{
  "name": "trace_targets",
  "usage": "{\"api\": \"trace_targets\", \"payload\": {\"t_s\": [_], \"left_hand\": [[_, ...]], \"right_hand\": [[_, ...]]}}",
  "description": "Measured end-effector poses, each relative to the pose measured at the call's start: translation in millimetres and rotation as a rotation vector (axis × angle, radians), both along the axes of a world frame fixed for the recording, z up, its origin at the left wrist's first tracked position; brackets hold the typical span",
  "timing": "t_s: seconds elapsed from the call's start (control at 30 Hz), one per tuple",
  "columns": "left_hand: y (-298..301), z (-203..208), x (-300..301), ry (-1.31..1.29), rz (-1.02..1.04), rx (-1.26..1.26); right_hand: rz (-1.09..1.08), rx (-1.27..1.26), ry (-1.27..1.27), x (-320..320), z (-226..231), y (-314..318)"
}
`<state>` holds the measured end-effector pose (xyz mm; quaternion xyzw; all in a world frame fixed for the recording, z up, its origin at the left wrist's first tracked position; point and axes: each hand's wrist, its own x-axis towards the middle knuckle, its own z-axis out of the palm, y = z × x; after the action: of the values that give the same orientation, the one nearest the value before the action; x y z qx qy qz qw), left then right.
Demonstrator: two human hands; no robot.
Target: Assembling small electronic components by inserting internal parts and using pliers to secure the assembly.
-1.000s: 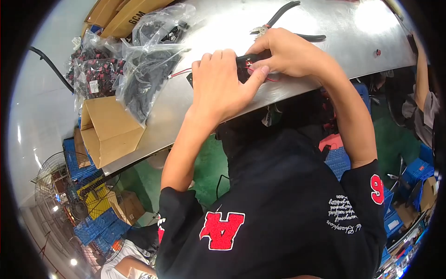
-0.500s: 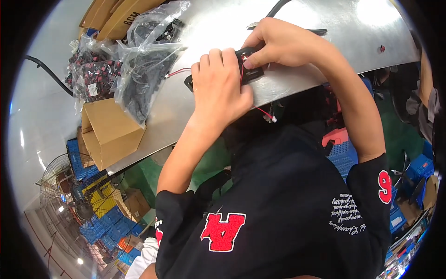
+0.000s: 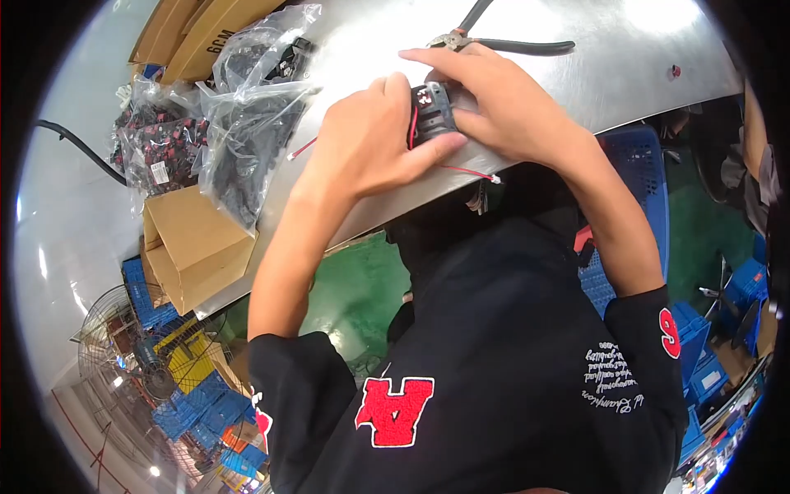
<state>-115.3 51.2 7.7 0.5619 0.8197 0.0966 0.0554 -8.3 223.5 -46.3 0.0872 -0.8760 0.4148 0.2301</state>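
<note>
A small black plastic housing (image 3: 434,119) lies between my hands near the front edge of the metal table. It has a small part with white marks on it and thin red wires (image 3: 413,128) that end in white plugs. My left hand (image 3: 366,136) is closed over its left portion, thumb along the near side, hiding much of it. Around its right end, my right hand (image 3: 514,103) has the thumb at the side and curled fingers at the far edge, the forefinger stretched out. Just beyond lie pliers (image 3: 453,39) with dark handles, their jaws partly apart.
Clear bags of black parts (image 3: 251,140) and of small red-and-black parts (image 3: 164,140) lie left, with an open cardboard box (image 3: 202,239) nearer. One tiny red part (image 3: 676,72) sits far right on the table. Below right stands a blue crate (image 3: 646,165); a fan (image 3: 152,346) stands lower left.
My right hand has shifted right, its forefinger now stretched out, uncovering more of the housing and pliers. My left hand has moved slightly left, its thumb now along the housing's near side.
</note>
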Motion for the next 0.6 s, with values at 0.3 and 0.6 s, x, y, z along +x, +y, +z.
{"api": "trace_targets", "payload": {"t_s": [0.3, 0.6], "left_hand": [[1, 1, -2, -0.057, -0.036, -0.031], [-1, -11, 5, 0.108, -0.042, 0.003]], "right_hand": [[-0.118, -0.109, -0.111, 0, -2, -9], [0.051, -0.279, -0.172, 8, 3, 7]]}}
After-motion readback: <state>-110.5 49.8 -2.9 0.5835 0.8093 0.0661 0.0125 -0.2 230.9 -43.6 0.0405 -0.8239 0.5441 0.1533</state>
